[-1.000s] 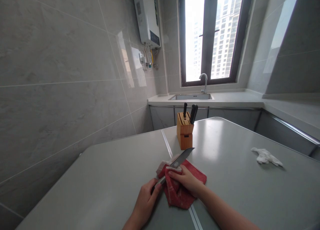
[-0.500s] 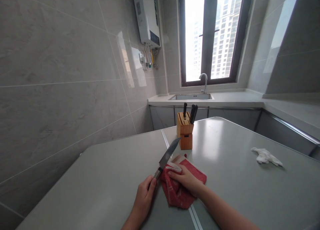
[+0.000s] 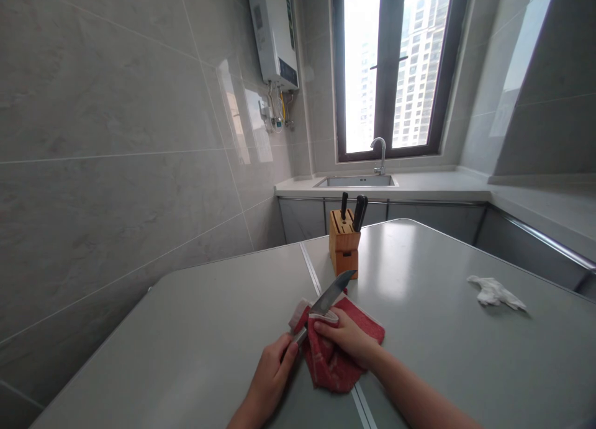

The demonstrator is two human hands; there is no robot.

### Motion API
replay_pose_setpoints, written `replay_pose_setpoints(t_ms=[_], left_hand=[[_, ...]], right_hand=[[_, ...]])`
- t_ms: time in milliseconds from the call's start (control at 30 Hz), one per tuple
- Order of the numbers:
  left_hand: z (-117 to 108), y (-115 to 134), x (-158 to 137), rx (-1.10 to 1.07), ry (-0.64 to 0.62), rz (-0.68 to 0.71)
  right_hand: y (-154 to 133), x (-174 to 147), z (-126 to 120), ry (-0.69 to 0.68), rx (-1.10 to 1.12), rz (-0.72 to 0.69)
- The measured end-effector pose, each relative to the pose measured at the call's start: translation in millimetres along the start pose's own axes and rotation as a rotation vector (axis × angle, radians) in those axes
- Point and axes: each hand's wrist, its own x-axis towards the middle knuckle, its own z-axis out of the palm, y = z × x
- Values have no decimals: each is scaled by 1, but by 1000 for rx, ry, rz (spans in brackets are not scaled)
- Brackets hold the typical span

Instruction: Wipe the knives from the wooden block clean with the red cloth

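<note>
My left hand is closed around the handle of a kitchen knife. The blade slants up and to the right, its tip in front of the base of the wooden knife block. My right hand grips a red towel with a pale edge, thumb on top. A fold of the towel lies around the knife near where blade and handle meet, hiding that part. The rest of the towel spreads on the table beneath my right hand.
Black-handled knives stand in the block. A crumpled white tissue lies on the table at the right. Behind the table are a counter with a sink and a faucet. A tiled wall borders the left.
My left hand has moved slightly right with the knife, and the blade now lies lower and further right, across the towel's fold. My right hand stays nearly in place.
</note>
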Motion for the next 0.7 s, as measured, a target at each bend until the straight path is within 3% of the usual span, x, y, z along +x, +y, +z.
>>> replay_pose_setpoints(t_ms=[200,700], left_hand=[[-4,12,0,-43,-110,60],[-3,13,-2,-13,-95,73]], right_hand=[[5,-1,0,39,35,66],[8,2,0,70,53,33]])
